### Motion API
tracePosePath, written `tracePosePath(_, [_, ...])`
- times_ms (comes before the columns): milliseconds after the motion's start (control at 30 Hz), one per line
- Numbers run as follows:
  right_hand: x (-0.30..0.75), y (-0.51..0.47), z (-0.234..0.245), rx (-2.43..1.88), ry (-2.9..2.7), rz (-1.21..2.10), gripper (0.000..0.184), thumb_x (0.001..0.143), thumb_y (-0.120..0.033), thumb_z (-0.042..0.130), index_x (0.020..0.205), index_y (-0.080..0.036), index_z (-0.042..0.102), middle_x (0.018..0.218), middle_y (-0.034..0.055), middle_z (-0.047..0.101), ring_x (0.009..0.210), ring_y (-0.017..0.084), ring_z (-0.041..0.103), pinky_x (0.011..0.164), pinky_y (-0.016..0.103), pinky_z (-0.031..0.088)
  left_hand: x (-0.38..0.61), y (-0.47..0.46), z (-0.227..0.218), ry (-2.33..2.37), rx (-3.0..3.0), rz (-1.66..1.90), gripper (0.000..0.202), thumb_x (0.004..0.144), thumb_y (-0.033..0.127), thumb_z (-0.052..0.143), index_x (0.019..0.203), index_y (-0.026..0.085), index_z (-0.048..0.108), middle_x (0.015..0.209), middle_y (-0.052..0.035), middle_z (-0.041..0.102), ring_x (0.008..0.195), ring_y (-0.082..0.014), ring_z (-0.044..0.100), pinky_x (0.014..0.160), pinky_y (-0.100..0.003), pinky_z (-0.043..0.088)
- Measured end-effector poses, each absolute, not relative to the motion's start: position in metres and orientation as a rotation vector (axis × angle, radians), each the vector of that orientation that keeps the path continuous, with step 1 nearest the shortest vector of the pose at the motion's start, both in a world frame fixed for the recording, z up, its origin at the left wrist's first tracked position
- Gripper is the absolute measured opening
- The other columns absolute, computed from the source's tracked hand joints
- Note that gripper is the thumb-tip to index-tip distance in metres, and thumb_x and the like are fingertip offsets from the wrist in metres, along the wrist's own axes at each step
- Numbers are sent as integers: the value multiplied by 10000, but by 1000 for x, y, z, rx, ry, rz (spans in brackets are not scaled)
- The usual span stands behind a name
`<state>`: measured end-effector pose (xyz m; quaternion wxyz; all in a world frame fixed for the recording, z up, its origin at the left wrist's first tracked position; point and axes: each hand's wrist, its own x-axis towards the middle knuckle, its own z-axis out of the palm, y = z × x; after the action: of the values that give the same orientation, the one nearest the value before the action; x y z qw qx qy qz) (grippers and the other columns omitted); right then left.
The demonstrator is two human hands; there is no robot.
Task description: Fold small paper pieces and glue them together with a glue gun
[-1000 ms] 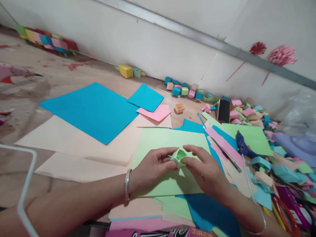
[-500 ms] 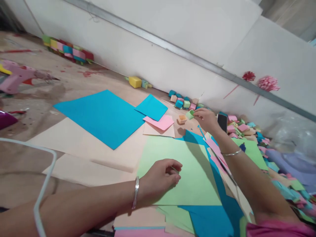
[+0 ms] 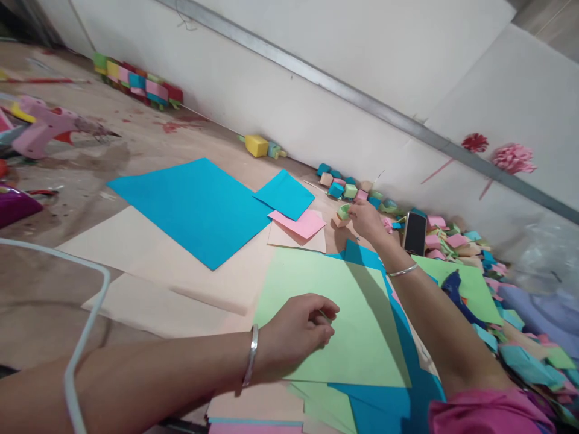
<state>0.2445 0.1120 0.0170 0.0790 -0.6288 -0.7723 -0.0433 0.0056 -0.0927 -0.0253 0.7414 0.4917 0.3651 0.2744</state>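
Observation:
My right hand (image 3: pixel 365 218) pinches a small light-green folded paper box (image 3: pixel 344 211). It holds this box at an orange paper box (image 3: pixel 339 222), overlapping it in view; whether the green one sits inside cannot be told. Over a large light-green paper sheet (image 3: pixel 362 337) rests my left hand (image 3: pixel 301 328), its fingers loosely curled and the thumb apart, with nothing clearly held. Beyond it lie a small blue square (image 3: pixel 284 194), a pink piece (image 3: pixel 301 224) and a cream piece (image 3: pixel 294 239). A big blue sheet (image 3: pixel 194 211) lies to the left on cream sheets (image 3: pixel 154 253).
Small coloured paper boxes (image 3: pixel 337 190) line the wall. A phone (image 3: pixel 415 234) and a blue glue gun (image 3: pixel 459 295) lie right, near heaped paper pieces. A pink glue gun (image 3: pixel 49 129) is at left. A white cable (image 3: pixel 85 343) crosses the lower left.
My right hand has brought the green box left, onto or against the orange one. My left hand stays over the green sheet. The whole view has shifted slightly.

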Motion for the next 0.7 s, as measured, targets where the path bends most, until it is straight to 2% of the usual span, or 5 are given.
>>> tracePosePath(333, [241, 107, 19, -1941, -2293, -158, 279, 927, -351, 566, 1131, -163, 598, 1149, 79, 614, 966, 184, 618, 830, 386, 537, 6, -92, -27, 808, 1145, 591, 304, 718, 157, 610, 1020, 143, 638, 757, -15, 619, 682, -147, 602, 633, -283, 492])
tracePosePath(700, [239, 106, 17, -1991, -2315, -193, 331, 922, -350, 574, 1196, -164, 568, 1195, 85, 595, 1007, 203, 613, 847, 413, 534, 5, -91, -29, 804, 1175, 579, 307, 727, 164, 609, 1031, 143, 644, 844, -33, 623, 695, -141, 605, 635, -273, 494])
